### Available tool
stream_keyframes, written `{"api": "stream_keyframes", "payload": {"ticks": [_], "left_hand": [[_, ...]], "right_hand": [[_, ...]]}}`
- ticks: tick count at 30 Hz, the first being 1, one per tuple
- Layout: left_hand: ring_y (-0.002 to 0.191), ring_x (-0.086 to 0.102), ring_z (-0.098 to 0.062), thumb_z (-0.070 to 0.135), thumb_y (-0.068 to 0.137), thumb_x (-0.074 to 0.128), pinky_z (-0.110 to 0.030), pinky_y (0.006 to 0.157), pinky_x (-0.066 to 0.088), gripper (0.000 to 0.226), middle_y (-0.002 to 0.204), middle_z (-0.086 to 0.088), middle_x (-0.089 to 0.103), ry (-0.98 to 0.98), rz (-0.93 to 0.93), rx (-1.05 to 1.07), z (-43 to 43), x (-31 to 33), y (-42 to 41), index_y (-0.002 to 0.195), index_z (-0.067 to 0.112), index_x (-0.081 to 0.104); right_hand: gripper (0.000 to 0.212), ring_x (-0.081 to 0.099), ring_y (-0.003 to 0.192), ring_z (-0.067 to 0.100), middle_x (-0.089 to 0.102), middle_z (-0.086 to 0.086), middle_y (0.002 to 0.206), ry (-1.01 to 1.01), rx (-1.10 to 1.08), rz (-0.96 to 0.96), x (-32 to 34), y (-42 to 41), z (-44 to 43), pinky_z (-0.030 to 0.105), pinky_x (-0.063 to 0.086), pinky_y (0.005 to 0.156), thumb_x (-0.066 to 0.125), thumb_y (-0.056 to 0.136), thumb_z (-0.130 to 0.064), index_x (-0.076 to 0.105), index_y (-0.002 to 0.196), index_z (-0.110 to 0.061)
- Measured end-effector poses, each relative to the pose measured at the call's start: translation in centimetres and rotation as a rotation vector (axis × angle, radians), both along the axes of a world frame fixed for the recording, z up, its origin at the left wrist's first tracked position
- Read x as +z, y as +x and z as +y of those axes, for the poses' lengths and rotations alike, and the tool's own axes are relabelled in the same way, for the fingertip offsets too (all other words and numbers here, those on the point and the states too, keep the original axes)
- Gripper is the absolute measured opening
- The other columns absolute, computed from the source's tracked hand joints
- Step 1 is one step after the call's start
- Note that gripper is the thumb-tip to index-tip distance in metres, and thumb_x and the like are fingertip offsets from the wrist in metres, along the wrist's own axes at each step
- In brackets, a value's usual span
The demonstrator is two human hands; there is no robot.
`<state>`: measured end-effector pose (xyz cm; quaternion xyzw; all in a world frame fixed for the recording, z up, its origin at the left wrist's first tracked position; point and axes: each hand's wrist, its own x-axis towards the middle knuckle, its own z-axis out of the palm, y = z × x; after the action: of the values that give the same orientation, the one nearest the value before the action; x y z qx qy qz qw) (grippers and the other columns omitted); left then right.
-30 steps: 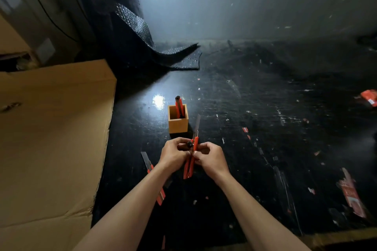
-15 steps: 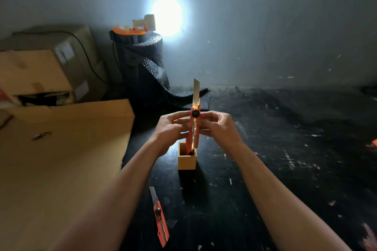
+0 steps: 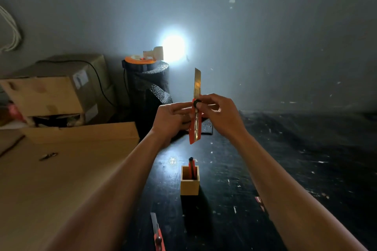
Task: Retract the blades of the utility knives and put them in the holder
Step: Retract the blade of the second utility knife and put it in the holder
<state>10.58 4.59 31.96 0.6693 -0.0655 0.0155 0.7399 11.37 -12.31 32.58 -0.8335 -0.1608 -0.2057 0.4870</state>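
An orange utility knife (image 3: 195, 126) stands upright in the air between both hands, its long blade (image 3: 197, 82) fully out and pointing up. My left hand (image 3: 172, 119) grips the handle from the left. My right hand (image 3: 219, 115) holds it from the right, thumb on the black lock wheel. Below them a small wooden holder (image 3: 189, 186) stands on the black table with one retracted knife (image 3: 191, 167) in it. Another orange knife (image 3: 157, 234) lies flat near the bottom edge, blade out.
A large cardboard sheet (image 3: 67, 169) covers the left side. Behind it stand cardboard boxes (image 3: 55, 91) and a black roll of mesh (image 3: 150, 85) with an orange spool and a bright lamp (image 3: 173, 48). A small red scrap (image 3: 259, 200) lies by my right forearm.
Both hands have lifted the knife from low over the table to well above the holder, blade up. The view has tilted upward, so the holder now sits lower in frame.
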Motion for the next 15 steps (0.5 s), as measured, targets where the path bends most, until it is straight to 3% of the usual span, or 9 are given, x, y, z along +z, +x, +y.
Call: {"api": "stream_keyframes", "payload": {"ticks": [3,7,9,12,15], "left_hand": [[0.069,0.079,-0.019,-0.018,0.089,0.062,-0.032,0.064,0.065,0.035,0.083,-0.006,0.082,-0.013,0.005,-0.003,-0.2,0.4,-0.1,0.116,0.0,0.073],[0.073,0.08,-0.023,-0.018,0.088,0.062,-0.032,0.064,0.065,0.035,0.088,-0.012,0.081,-0.024,0.025,-0.014,-0.4,0.0,-0.3,0.118,-0.002,0.072],[0.071,0.08,-0.021,-0.018,0.088,0.062,-0.03,0.061,0.064,0.035,0.086,-0.011,0.081,-0.023,0.03,-0.01,-0.5,-0.1,-0.5,0.119,-0.003,0.072],[0.069,0.079,-0.02,-0.019,0.089,0.062,-0.029,0.06,0.063,0.036,0.083,-0.009,0.081,-0.018,0.029,-0.003,-0.6,-0.1,-0.7,0.119,-0.003,0.072],[0.072,0.08,-0.023,-0.018,0.088,0.064,-0.032,0.064,0.065,0.036,0.087,-0.012,0.081,-0.006,0.015,0.01,-0.6,0.1,-0.5,0.119,-0.003,0.073]], "right_hand": [[0.013,0.072,0.092,0.0,0.072,-0.024,0.093,0.053,0.011,0.004,0.6,-0.3,-0.3,0.028,0.057,0.092,0.072,0.094,-0.028,0.079,0.105,-0.03],[0.019,0.077,0.091,0.009,0.079,-0.007,0.102,0.092,0.036,0.075,0.5,-0.7,-0.9,0.034,0.061,0.092,0.074,0.093,-0.022,0.08,0.111,-0.021],[0.02,0.077,0.088,0.007,0.079,-0.007,0.1,0.057,0.043,0.097,0.2,-0.7,-1.2,0.03,0.061,0.09,0.075,0.092,-0.02,0.08,0.112,-0.02],[0.019,0.073,0.078,-0.005,0.074,-0.016,0.089,-0.017,0.046,0.1,0.1,-1.0,-1.5,0.011,0.054,0.078,0.074,0.092,-0.017,0.079,0.11,-0.02],[0.019,0.075,0.084,0.002,0.076,-0.012,0.093,-0.029,0.021,0.087,0.4,-1.3,-1.4,0.021,0.058,0.085,0.075,0.091,-0.019,0.079,0.109,-0.022]]}}
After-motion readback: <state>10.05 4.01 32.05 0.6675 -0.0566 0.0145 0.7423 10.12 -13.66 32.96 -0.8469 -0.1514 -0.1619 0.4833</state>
